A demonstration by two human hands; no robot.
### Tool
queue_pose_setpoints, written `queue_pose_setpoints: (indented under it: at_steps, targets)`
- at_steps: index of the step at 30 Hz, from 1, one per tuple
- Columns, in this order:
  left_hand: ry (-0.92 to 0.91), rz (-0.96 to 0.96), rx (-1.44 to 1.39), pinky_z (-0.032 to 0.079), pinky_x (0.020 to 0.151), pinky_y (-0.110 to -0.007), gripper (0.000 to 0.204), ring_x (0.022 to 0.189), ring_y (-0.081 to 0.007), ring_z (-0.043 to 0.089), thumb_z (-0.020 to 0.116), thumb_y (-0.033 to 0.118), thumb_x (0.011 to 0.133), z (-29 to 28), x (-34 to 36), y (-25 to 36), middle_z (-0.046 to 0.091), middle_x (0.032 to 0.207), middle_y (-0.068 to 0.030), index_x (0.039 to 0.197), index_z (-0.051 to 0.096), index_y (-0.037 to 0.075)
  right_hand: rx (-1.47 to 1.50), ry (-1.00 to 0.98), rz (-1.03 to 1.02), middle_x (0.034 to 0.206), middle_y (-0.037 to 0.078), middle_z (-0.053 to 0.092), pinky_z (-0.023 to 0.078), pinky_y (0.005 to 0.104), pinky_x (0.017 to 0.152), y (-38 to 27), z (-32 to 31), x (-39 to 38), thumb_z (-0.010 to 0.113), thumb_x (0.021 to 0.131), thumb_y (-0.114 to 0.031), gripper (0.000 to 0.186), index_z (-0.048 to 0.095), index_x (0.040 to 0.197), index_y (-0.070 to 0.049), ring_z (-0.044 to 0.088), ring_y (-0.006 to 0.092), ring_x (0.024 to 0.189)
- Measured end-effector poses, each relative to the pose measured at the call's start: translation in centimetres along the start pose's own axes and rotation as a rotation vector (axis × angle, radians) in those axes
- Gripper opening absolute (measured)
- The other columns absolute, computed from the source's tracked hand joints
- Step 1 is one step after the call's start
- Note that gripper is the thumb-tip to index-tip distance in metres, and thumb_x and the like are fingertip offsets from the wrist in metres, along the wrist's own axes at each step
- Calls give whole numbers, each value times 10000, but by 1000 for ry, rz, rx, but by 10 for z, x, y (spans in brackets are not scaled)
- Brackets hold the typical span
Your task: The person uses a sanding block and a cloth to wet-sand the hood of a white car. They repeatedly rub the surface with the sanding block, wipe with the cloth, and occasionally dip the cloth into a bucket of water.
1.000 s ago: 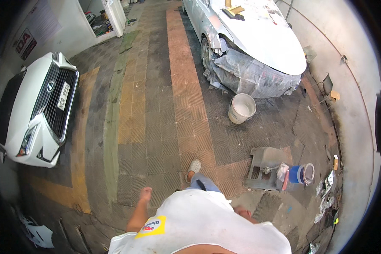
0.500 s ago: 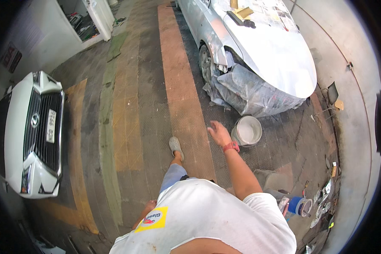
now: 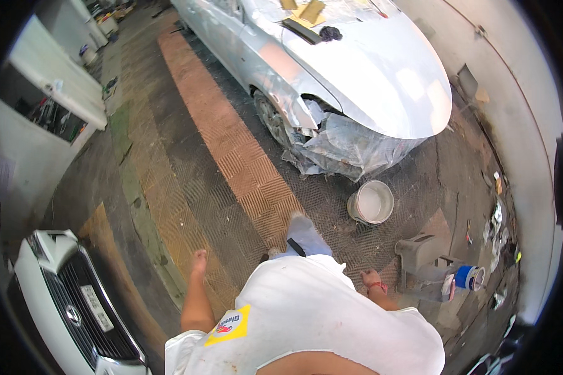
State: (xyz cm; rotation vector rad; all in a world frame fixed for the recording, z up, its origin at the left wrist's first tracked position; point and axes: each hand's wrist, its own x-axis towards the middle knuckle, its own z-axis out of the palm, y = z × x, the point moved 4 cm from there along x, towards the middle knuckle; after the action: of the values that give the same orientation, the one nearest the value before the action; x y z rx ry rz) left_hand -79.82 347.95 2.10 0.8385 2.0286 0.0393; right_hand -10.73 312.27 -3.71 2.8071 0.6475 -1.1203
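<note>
My left hand (image 3: 198, 262) hangs at my left side over the floor tiles, loosely open and empty. On the other side, my right hand (image 3: 372, 279), with a red band on the wrist, has slightly curled fingers and nothing visible in it; it is nearest a grey plastic stool (image 3: 413, 249). On or beside the stool sits a blue-banded can (image 3: 466, 277). Ahead on the floor stands a pale bucket (image 3: 370, 203). Beyond it is a light car (image 3: 394, 87) with plastic masking (image 3: 350, 150) over its front. Yellow pads (image 3: 303, 12) and dark items (image 3: 300, 31) lie on its bonnet.
A white car (image 3: 75, 300) is at lower left. An open white door (image 3: 65, 94) and clutter (image 3: 112, 19) are at upper left. A wall (image 3: 519, 156) runs along the right, with scraps (image 3: 497, 219) and a grey chair (image 3: 468, 80) beside it.
My view has turned and moved nearer the masked car. My right hand reached forward half a second ago and has dropped back; my left arm has swung forward into view.
</note>
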Motion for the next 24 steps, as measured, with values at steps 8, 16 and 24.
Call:
queue_pose_setpoints:
  at_steps: [8, 16, 24]
  targets:
    - [56, 305, 19, 513, 1189, -453, 517, 1373, -346, 689, 651, 404, 1130, 7, 114, 208, 723, 1486, -192, 1487, 691, 32, 50, -73, 39, 1461, 311, 702, 500, 515, 1213, -188, -3, 130, 762, 965, -607, 782, 731, 1415, 32, 644, 451, 1424]
    - [-97, 624, 311, 494, 1210, -472, 499, 1395, -389, 656, 712, 338, 1089, 38, 146, 437, 700, 1471, -235, 1491, 689, 42, 382, 505, -665, 1512, 308, 587, 496, 525, 1202, -619, -271, 214, 783, 1022, -349, 655, 576, 1553, -25, 570, 493, 1435]
    - [-207, 1043, 610, 444, 1247, -531, 507, 1469, -459, 551, 690, 309, 1102, 23, 181, 694, 614, 1549, -255, 1547, 632, 74, 524, 787, -774, 1639, 374, 460, 465, 536, 1243, -866, -489, 225, 810, 1008, -462, 826, 483, 1664, -82, 519, 534, 1488]
